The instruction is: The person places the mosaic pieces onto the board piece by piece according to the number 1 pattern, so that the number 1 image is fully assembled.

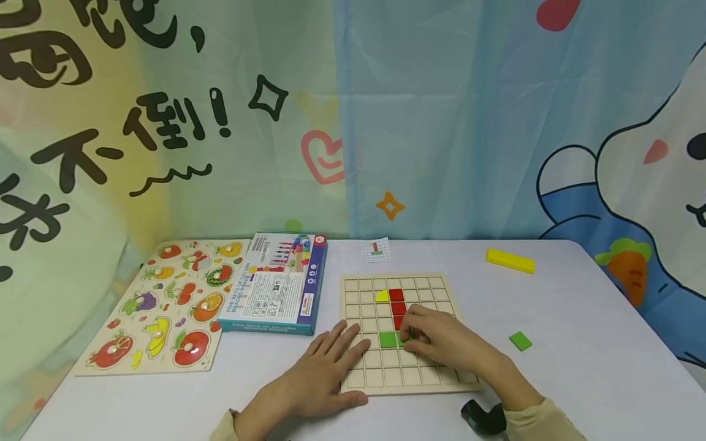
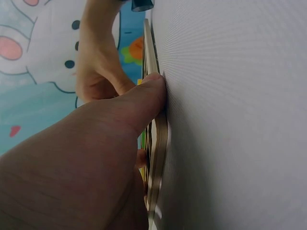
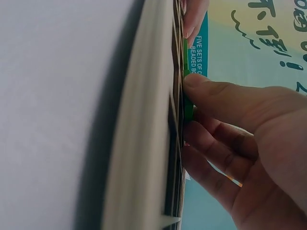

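A wooden grid board (image 1: 436, 378) lies on the table in the head view. My left hand (image 1: 322, 373) rests along its left side, fingers extended over the cells and thumb near the front edge. My right hand (image 1: 441, 334) pinches a green square tile (image 3: 188, 108) between thumb and fingers, low against the grid. Left of it, another green tile (image 1: 388, 340) sits in a cell. Red tiles (image 1: 396, 295) run in a column above, the lowest partly covered by the right fingers. Beside the top red one is a yellow piece (image 1: 382, 296) with a slanted edge.
Right of the board lie a loose green tile (image 1: 521, 341) and a yellow bar (image 1: 510, 260). Behind it is a small pattern card (image 1: 376, 250). A box (image 1: 276, 288) and a fruit puzzle board (image 1: 165, 370) lie left. A curved black object (image 1: 484, 419) is by the right wrist.
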Tool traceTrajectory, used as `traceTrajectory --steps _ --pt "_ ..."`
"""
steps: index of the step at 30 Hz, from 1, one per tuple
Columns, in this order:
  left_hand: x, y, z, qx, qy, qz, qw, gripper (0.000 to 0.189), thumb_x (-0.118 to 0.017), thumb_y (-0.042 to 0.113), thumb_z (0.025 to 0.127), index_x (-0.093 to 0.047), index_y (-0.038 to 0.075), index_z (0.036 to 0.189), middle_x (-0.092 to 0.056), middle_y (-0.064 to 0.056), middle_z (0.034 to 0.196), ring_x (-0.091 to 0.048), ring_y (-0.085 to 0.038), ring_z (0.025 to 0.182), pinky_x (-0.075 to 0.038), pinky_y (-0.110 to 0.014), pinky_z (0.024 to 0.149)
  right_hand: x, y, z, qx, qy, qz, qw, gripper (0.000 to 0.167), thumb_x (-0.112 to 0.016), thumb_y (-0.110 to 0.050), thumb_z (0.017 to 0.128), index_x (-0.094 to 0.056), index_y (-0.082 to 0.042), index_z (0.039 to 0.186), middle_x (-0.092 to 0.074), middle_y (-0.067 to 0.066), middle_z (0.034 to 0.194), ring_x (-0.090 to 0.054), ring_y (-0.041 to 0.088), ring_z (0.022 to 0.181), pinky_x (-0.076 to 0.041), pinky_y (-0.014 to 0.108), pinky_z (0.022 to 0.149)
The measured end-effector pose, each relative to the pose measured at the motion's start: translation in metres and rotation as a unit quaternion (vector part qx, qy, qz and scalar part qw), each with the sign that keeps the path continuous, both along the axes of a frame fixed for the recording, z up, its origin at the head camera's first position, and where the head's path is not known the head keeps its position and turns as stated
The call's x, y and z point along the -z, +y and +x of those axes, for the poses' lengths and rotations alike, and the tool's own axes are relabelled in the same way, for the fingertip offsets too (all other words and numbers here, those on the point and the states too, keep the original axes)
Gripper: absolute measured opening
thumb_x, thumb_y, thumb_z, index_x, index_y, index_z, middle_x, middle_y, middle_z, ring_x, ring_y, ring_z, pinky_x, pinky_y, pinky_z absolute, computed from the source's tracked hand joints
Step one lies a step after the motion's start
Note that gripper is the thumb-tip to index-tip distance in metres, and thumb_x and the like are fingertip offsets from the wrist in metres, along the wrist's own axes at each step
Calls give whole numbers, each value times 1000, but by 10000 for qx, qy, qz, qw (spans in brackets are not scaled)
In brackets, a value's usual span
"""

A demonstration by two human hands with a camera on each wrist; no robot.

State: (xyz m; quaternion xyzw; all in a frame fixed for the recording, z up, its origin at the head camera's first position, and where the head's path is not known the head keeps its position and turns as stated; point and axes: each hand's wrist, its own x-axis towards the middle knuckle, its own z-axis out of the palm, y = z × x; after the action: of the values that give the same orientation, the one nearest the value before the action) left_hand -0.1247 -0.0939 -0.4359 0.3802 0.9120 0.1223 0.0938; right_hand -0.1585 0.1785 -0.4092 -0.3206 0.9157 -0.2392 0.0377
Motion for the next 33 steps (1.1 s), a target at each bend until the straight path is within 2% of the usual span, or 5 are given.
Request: traceTrajectory --steps 14,20,24,27,33 --pt "-2 0 -1 15 37 -3 10000 79 -41 66 89 -20 22 152 -9 -7 160 -4 -31 148 -18 -52 116 -1 1 -1 -16 -169 -2 9999 13 -71 -24 84 -61 -26 92 -53 -15 93 -46 0 67 -44 17 63" --pt "-2 0 0 -9 3 7 10000 79 -42 65 89 -20 22 152 -9 -7 160 -4 -31 148 -18 -52 116 -3 7 -4 47 -310 8 9995 7 -67 -24 88 -62 -26 93 -54 -16 94 -51 0 77 -47 20 69" --pt "-3 -1 0 -8 11 6 10000 79 -42 65 90 -20 21 152 -9 -7 160 -4 -31 148 -18 -52 116 -7 17 -8 -14 -284 -58 9996 6 -63 -24 91 -63 -24 97 -55 -17 94 -54 0 86 -50 23 75" --pt "-2 -1 0 -6 -44 23 10000 79 -41 65 90 -19 22 152 -8 -7 161 -2 -30 148 -17 -52 116 -10 28 -11 10 -373 -51 9993 7 -62 -25 92 -63 -23 99 -56 -16 94 -54 0 86 -51 23 75" --pt "0 -1 -1 2 -26 14 10000 80 -40 66 89 -17 22 152 -7 -6 161 -1 -30 148 -17 -52 116 -17 55 -12 334 -444 92 9984 12 -63 -27 91 -61 -21 101 -57 -14 94 -53 0 86 -50 24 73"
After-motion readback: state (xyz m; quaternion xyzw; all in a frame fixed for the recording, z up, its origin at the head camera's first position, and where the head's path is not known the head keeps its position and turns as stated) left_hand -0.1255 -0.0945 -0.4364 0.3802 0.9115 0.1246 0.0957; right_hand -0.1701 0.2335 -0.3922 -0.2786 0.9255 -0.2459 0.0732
